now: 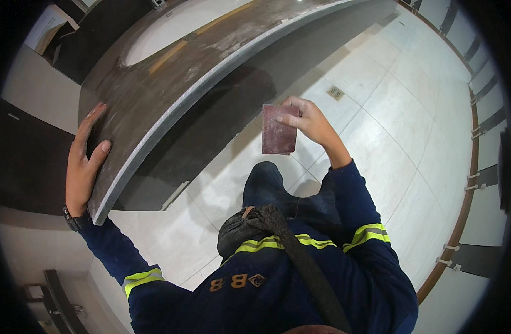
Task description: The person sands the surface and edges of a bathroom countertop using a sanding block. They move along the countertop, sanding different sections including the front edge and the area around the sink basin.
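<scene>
My right hand point(309, 119) pinches a dark red sheet of sandpaper point(279, 138) between thumb and fingers, clear of the worktop's edge. Pale dust marks the sheet and the fingertips. At the left end of a long dark worktop point(149, 100), my left hand point(84, 164) rests with thumb and fingers apart, the thumb on the top surface. This hand wears a black wristwatch point(76, 219). The worktop's front edge point(172, 106) is pale grey, and whitish smears cover its top.
A white oval area point(172, 30) lies within the worktop, beside yellowish strips point(169, 55). Below the worktop hangs a dark front panel point(211, 125). Pale floor tiles point(389, 122) hold a small drain grate point(335, 93). Cabinets with white handles point(478, 133) line the right.
</scene>
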